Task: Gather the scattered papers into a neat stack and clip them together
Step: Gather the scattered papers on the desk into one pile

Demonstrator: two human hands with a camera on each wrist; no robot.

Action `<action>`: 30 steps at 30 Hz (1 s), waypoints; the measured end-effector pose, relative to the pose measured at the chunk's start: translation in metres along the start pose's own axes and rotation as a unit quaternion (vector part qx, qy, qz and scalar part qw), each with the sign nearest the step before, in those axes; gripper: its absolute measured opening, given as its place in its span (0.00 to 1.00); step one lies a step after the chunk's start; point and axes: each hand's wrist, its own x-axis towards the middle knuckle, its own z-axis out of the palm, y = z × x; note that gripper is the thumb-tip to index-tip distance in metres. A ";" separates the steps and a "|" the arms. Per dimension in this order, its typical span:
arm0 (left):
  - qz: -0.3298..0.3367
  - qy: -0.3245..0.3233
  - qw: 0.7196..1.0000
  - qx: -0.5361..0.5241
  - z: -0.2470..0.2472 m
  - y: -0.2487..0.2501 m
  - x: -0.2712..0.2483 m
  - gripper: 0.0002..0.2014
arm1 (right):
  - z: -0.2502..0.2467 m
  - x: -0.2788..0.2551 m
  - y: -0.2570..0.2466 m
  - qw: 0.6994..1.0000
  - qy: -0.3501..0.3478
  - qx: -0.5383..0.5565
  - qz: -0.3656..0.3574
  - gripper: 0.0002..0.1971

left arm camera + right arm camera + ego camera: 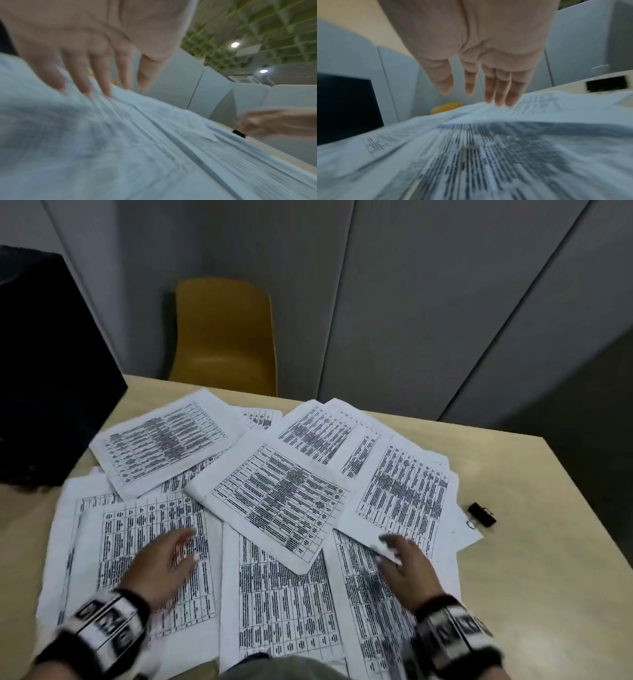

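Note:
Several printed sheets (277,501) lie scattered and overlapping across the beige table (534,559). My left hand (171,559) lies flat with straight fingers on a sheet at the near left (144,542); its fingertips (84,89) touch the paper (120,148). My right hand (404,563) reaches over the sheets at the near right with straight fingers (498,93) just above a sheet's edge (488,148). A black binder clip (481,514) rests on the table right of the papers, also seen in the wrist views as a black binder clip (606,83) (238,133). Both wrist views are blurred.
A black box-like object (44,371) stands at the table's far left corner. A yellow chair (226,337) sits behind the table against grey partition panels (411,302). Bare tabletop shows to the right of the papers.

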 end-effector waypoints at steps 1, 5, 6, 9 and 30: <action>-0.008 0.024 0.999 0.043 0.009 0.003 0.013 0.27 | 0.008 0.020 -0.005 0.999 0.021 -0.030 0.007 0.22; -0.094 -0.022 0.985 0.143 0.039 0.028 0.033 0.41 | 0.034 0.062 -0.030 0.987 -0.051 -0.146 0.049 0.40; -0.085 -0.039 0.983 0.161 0.047 0.033 0.032 0.41 | 0.041 0.061 -0.032 0.984 -0.077 -0.157 0.043 0.41; -0.032 -0.076 0.981 0.176 0.062 0.034 0.031 0.40 | 0.056 0.046 -0.036 0.970 -0.140 -0.198 -0.008 0.50; -0.123 0.168 0.952 -0.223 0.044 0.044 0.040 0.20 | 0.005 0.040 -0.009 0.977 -0.006 -0.135 0.162 0.39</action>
